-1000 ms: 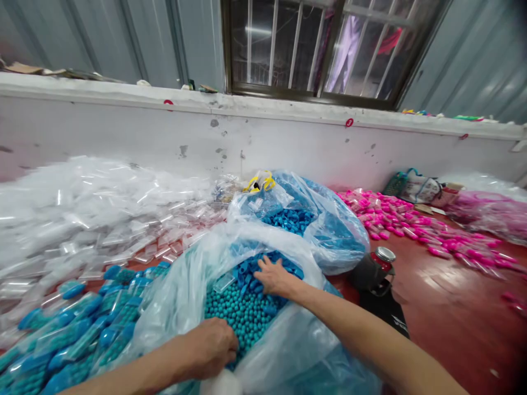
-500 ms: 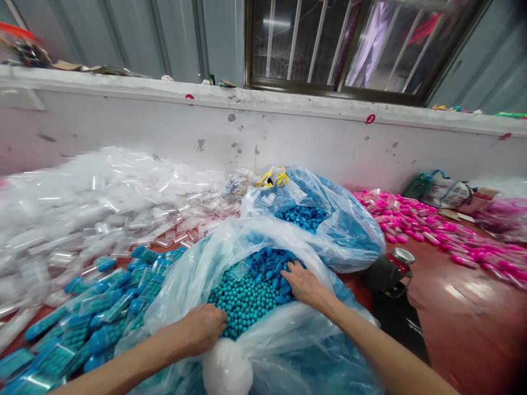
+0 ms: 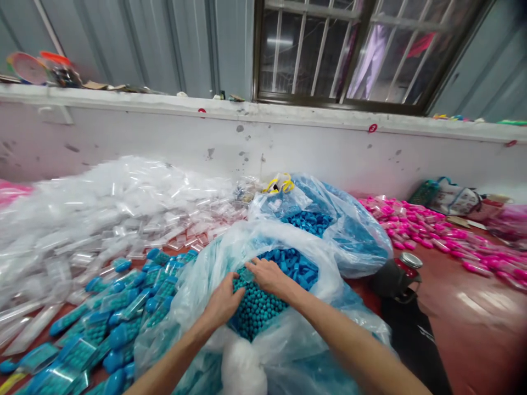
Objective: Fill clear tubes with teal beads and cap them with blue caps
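Running across the back, grey corrugated panels point(image 3: 156, 49) and a barred window point(image 3: 321, 60) stand above a stained white wall point(image 3: 173, 142), with a red floor point(image 3: 473, 329) below. A broad heap of clear plastic tubes point(image 3: 123, 208) covers the floor at the left of the view, lying at mixed angles. An open translucent bag point(image 3: 197, 280) sits front and centre, its mouth facing up; behind it and slightly to the right, touching it, is a blue-tinted bag point(image 3: 358, 236). Pink-capped tubes point(image 3: 428, 225) spread along the right side, and blue-capped containers point(image 3: 123, 307) filled with beads lie beside the open bag, many with their long axes slanting from lower left to upper right. A black flat item point(image 3: 411, 334) lies right of the bags, near a silver-lidded red jar point(image 3: 407, 263). Reaching into the open bag, the right hand point(image 3: 267, 274) points leftward, fingers extended; I cannot tell whether its grip pinches anything. The left hand point(image 3: 224, 299) points up and to the right, its grip spread, thumb apart from the fingers. Between the fingertips, on the turquoise beads point(image 3: 261, 307), is a clear plastic container point(image 3: 246, 275), touched by the right fingers; partly covered, it does not show its long axis or which way it points. Loose blue caps point(image 3: 296, 266) fill the bag's far side, facing various ways.
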`<state>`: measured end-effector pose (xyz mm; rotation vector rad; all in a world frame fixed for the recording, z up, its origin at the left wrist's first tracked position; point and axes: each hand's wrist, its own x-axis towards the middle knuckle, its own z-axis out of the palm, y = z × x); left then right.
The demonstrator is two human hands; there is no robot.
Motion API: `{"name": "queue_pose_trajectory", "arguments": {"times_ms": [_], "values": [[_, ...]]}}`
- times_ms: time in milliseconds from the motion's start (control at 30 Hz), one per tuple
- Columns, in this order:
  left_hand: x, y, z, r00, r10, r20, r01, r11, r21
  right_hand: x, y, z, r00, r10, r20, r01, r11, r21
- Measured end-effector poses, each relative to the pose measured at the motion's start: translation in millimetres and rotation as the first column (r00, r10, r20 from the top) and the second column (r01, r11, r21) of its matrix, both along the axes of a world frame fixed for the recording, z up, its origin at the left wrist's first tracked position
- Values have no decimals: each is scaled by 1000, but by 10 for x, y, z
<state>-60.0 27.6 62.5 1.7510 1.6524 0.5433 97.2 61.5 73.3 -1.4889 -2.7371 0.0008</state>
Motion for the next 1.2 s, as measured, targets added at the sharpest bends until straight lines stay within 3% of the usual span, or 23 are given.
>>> {"name": "queue_pose_trajectory", "arguments": {"times_ms": [100, 200, 300, 367, 467, 533, 600, 667, 733, 833, 900, 1033, 1200], "values": [[59, 170, -54, 968, 170, 186, -141, 977, -160, -119, 122, -122, 1000, 3, 9, -3, 1000, 22], [65, 249, -87, 951, 175, 256, -123, 971, -206, -100, 48, -177, 998, 60, 3, -60, 994, 92], [11, 235, -68, 887, 46, 459, 103, 951, -293, -7, -138, -169, 991, 127, -36, -120, 980, 162], [-27, 202, -39, 821, -18, 570, 285, 879, -382, 70, -275, -160, 980, 177, -96, -157, 970, 185], [-25, 150, -7, 823, -84, 561, 419, 756, -502, 164, -454, -166, 941, 270, -206, -221, 947, 232], [13, 119, 1, 814, -145, 562, 472, 729, -495, 197, -545, -180, 909, 303, -286, -241, 942, 234], [46, 93, 10, 799, -197, 568, 493, 756, -430, 221, -600, -197, 874, 312, -372, -259, 948, 185], [51, 69, 29, 848, -263, 460, 449, 817, -361, 267, -608, -215, 851, 261, -456, -231, 965, 121], [34, 45, 60, 903, -382, 195, 426, 852, -304, 357, -573, -234, 851, 106, -515, -96, 994, 47], [52, 2, 97, 837, -512, -194, 450, 844, -291, 523, -492, -261, 846, -239, -476, 199, 971, -134], [142, -26, 81, 811, -514, -280, 430, 848, -309, 592, -463, -271, 863, -359, -355, 293, 929, -228], [443, -68, -72, 883, -402, -241, 335, 901, -276, 571, -492, -279, 920, -349, -176, 308, 925, -224], [598, -90, -263, 971, -237, 15, 227, 909, -349, 576, -543, -374, 929, -315, -192, 275, 938, -211]]}}
